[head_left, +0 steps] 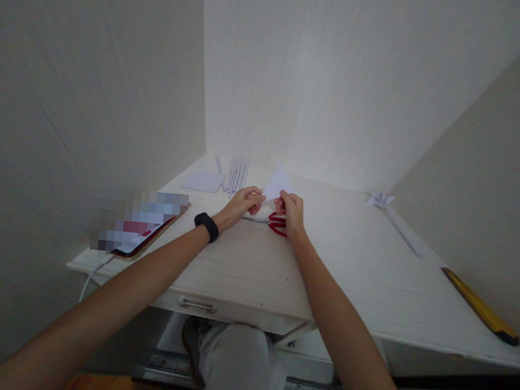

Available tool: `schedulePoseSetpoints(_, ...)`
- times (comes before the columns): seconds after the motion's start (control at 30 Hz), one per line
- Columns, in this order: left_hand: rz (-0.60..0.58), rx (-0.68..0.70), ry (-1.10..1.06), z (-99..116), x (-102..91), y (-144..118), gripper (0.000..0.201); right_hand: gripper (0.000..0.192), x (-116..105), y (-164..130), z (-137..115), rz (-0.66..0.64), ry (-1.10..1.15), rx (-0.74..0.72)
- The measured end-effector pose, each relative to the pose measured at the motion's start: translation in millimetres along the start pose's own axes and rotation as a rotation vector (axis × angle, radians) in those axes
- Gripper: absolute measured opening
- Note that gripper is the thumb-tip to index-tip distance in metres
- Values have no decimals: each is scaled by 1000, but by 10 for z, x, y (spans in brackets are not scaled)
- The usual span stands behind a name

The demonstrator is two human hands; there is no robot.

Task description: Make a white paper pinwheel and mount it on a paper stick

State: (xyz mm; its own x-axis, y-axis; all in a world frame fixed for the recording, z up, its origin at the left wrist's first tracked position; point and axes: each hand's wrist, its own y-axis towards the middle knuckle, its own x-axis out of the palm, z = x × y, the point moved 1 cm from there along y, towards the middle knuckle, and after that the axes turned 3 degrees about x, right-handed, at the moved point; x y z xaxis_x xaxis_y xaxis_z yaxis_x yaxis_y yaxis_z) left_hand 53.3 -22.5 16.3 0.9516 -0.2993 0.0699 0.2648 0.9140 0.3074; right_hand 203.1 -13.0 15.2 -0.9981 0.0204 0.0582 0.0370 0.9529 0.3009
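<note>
Above the red-handled scissors (277, 224) on the white desk (362, 271), my left hand (243, 202) and right hand (291, 210) both pinch a folded white paper triangle (278, 181), tip pointing up.

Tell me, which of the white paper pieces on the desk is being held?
The folded triangle, pinched between the left hand and right hand; the flat sheet and paper flower lie untouched.

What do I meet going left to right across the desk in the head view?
Phone → flat paper sheet → paper strips → left hand → right hand → paper flower → yellow utility knife.
</note>
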Motion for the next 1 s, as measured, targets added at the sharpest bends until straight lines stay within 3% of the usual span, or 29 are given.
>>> schedulePoseSetpoints(0.27, 36, -1, 6, -46, -2, 22, 41, 33, 28, -32, -36, 19, -119, 8)
schedulePoseSetpoints(0.6, 16, -1, -5, -24, 11, 1, 37, 35, 49, -53, -17, -71, -164, -12)
schedulePoseSetpoints(0.77, 68, -47, -64, -22, -6, 5, 31, 34, 44, -40, -10, -80, -15, 20)
schedulePoseSetpoints(0.93, 77, -94, -185, -42, -78, 19, 37, 31, 14, 10, -16, -6, 229, 47)
schedulePoseSetpoints(1.0, 77, -107, -221, -48, -82, 30, 38, 30, 32, -1, -36, -40, 286, 66)
